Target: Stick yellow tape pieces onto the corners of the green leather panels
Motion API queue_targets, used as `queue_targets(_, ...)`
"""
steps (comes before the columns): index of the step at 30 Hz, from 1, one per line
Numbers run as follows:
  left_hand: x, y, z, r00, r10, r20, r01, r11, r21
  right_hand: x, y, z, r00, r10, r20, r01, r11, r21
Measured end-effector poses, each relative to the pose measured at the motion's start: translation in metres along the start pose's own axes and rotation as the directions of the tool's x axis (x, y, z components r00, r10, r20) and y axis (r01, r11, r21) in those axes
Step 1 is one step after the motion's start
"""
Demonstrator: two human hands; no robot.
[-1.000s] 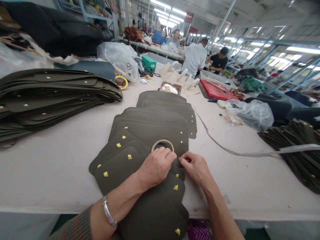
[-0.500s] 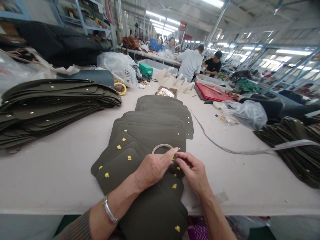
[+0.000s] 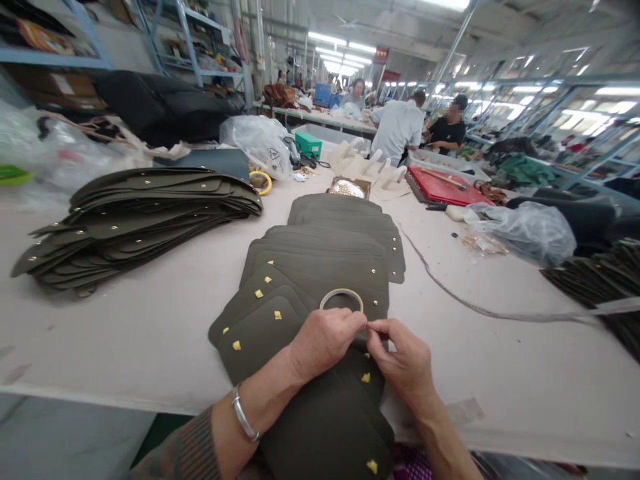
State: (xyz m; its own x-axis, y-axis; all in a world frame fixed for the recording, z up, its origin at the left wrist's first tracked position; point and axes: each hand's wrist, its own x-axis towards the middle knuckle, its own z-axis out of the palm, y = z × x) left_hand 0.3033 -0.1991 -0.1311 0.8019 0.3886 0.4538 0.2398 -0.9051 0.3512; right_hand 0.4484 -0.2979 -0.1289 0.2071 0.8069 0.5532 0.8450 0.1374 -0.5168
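Note:
A fanned row of dark olive leather pieces (image 3: 320,267) lies on the white table (image 3: 150,320) in front of me; several carry small yellow tape bits (image 3: 277,315). A roll of tape (image 3: 341,299) rests on the pieces just beyond my fingers. My left hand (image 3: 323,340), with a silver bracelet on the wrist, and my right hand (image 3: 403,360) meet fingertip to fingertip over the pieces. Both are pinched together on something tiny that I cannot make out.
A tall stack of the same olive pieces (image 3: 140,213) sits at the left. A small box of metal fittings (image 3: 349,189), a red tray (image 3: 445,187) and plastic bags (image 3: 525,230) lie farther back. A long strap (image 3: 480,307) crosses the right side. Other people work at a far table.
My hands have closed together into a joint pinch; half a second ago a yellow tape bit showed between the fingers, now hidden. The view has shifted a little to the left.

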Motion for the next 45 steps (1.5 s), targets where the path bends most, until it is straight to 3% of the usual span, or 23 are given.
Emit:
queue_targets(3, 0.003, 0.001, 0.000, 0.999, 0.013, -0.039, -0.011, 0.999, 0.045, 0.002, -0.005, 0.004, 0.978, 0.209, 0.011, -0.209, 0.970, 0.123)
queue_targets(7, 0.003, 0.005, 0.000, 0.990, 0.056, -0.127, -0.049, 0.997, 0.058, 0.008, 0.002, 0.014, 0.818, 0.558, 0.139, -0.559, 0.715, 0.419)
queue_targets(10, 0.002, 0.007, 0.002, 0.992, 0.067, -0.109, -0.059, 0.995, 0.080, 0.013, 0.021, 0.015, 0.713, 0.683, 0.160, -0.657, 0.572, 0.491)
queue_targets(12, 0.002, 0.005, 0.004, 0.999, 0.023, -0.038, -0.018, 0.991, 0.135, 0.017, 0.032, 0.012, 0.697, 0.700, 0.156, -0.676, 0.567, 0.471)
queue_targets(17, 0.006, 0.000, 0.010, 0.988, -0.050, 0.144, 0.010, 0.964, 0.265, 0.022, 0.041, 0.007, 0.773, 0.616, 0.154, -0.630, 0.715, 0.304)
queue_targets(22, 0.007, 0.000, 0.011, 0.982, -0.059, 0.180, 0.009, 0.964, 0.264, 0.026, 0.039, 0.012, 0.872, 0.481, 0.091, -0.486, 0.873, 0.039)
queue_targets(25, 0.006, 0.001, 0.010, 0.980, -0.071, 0.188, 0.020, 0.964, 0.264, 0.028, 0.040, 0.016, 0.919, 0.390, 0.063, -0.387, 0.920, -0.057)
queue_targets(30, 0.005, 0.000, 0.009, 0.980, -0.082, 0.182, 0.031, 0.963, 0.269, 0.024, 0.044, 0.012, 0.910, 0.413, 0.016, -0.411, 0.909, -0.072)
queue_targets(36, 0.006, 0.001, 0.009, 0.979, -0.085, 0.185, 0.035, 0.965, 0.259, 0.015, 0.045, 0.007, 0.970, 0.241, 0.019, -0.237, 0.965, -0.115)
queue_targets(42, 0.006, 0.000, 0.009, 0.980, -0.089, 0.180, 0.046, 0.972, 0.229, 0.014, 0.047, 0.014, 0.904, 0.425, -0.050, -0.427, 0.904, -0.038)
queue_targets(45, 0.006, -0.001, 0.008, 0.979, -0.088, 0.183, 0.046, 0.974, 0.220, 0.011, 0.045, 0.012, 0.941, 0.335, -0.057, -0.337, 0.941, -0.032)
